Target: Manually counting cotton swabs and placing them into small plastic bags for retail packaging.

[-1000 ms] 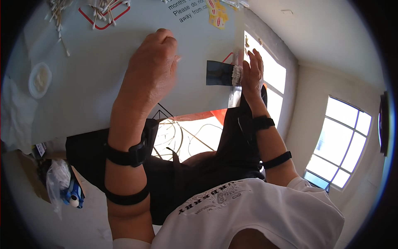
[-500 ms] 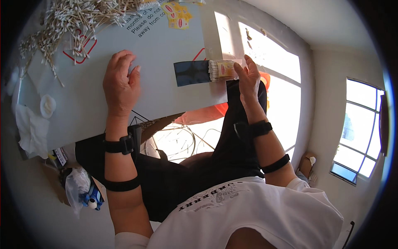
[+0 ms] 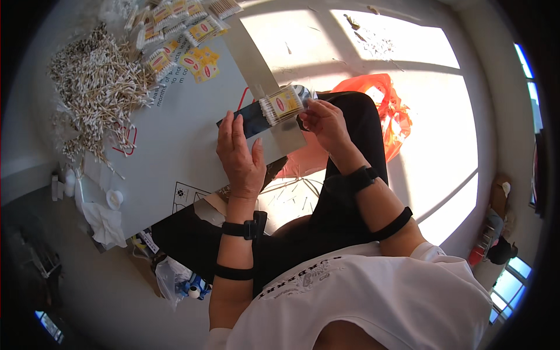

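A small clear packet of cotton swabs (image 3: pixel 283 106) with a yellow label lies on a dark, glossy strip (image 3: pixel 252 119) near the table's right edge. My right hand (image 3: pixel 328 125) pinches the clear plastic end of the packet between thumb and fingers. On the strip's left end rest the outstretched fingertips of my left hand (image 3: pixel 240 160), thumb apart and nothing in its grasp. Loose yellow labels (image 3: pixel 201 63) lie on the table beyond my left hand.
A large heap of loose cotton swabs (image 3: pixel 96 87) covers the far left of the grey table (image 3: pixel 169 157), with several filled packets (image 3: pixel 175 23) behind. White tissue (image 3: pixel 105 221) and a white round lid (image 3: pixel 115 199) sit at the left edge. An orange-red plastic bag (image 3: pixel 394 119) stands beyond my knee.
My left hand has come right, onto the dark strip's end. The fingers of my right hand, spread before, have closed on the packet's plastic end. The view has turned, showing more packets.
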`<state>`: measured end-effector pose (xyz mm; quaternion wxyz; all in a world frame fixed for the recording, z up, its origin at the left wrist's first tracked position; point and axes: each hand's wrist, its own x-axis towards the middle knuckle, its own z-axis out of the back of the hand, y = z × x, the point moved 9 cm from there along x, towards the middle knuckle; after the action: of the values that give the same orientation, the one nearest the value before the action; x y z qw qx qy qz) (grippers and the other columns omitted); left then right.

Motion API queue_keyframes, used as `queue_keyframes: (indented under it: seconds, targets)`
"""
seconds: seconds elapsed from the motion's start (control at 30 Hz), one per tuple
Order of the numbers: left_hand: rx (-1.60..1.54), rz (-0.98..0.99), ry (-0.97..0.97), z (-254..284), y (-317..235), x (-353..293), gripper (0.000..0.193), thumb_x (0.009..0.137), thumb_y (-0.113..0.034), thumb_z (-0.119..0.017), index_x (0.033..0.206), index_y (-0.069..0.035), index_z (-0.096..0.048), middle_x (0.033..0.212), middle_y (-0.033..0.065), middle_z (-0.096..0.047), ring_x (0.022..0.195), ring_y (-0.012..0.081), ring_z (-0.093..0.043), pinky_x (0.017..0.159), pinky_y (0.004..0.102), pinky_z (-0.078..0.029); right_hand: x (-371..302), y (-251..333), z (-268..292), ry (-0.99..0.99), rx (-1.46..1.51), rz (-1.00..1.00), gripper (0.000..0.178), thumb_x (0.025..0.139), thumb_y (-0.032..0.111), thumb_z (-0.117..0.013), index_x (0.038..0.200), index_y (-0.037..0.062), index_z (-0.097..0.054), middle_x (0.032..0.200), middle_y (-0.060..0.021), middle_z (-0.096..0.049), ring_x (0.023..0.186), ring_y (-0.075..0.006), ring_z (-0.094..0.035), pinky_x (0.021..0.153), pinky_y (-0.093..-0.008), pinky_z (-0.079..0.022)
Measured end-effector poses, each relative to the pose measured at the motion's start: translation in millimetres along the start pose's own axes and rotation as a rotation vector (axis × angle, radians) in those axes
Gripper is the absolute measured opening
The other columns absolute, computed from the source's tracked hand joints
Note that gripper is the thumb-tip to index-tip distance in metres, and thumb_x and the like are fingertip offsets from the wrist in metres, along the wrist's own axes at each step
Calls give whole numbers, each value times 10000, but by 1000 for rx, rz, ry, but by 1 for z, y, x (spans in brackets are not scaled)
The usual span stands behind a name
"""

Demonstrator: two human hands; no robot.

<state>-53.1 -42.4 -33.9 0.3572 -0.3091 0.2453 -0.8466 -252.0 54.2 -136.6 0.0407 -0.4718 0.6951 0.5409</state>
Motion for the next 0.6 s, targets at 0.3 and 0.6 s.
queue_keyframes:
  seconds: [0.3, 0.6]
  targets:
    - [318, -123, 285, -67, -47, 18, 782, 938, -468, -505, 1492, 3, -216, 1554, 248, -174, 1439, 428, -170, 1127, 590, -174, 2, -22, -9, 62, 274, -189, 103, 895, 135, -658, 939, 48, -626, 794, -20, -625, 713, -111, -621, 627, -251, -485]
    - [370, -72, 337, -79, -29, 29, 810, 968, -504, -430, 1495, 48, -159, 1539, 287, -178, 1430, 431, -185, 1163, 511, -126, -7, -22, -26, 75, 321, -269, 35, 815, 32, -685, 816, 42, -651, 692, 11, -582, 614, -74, -536, 581, -209, -454]
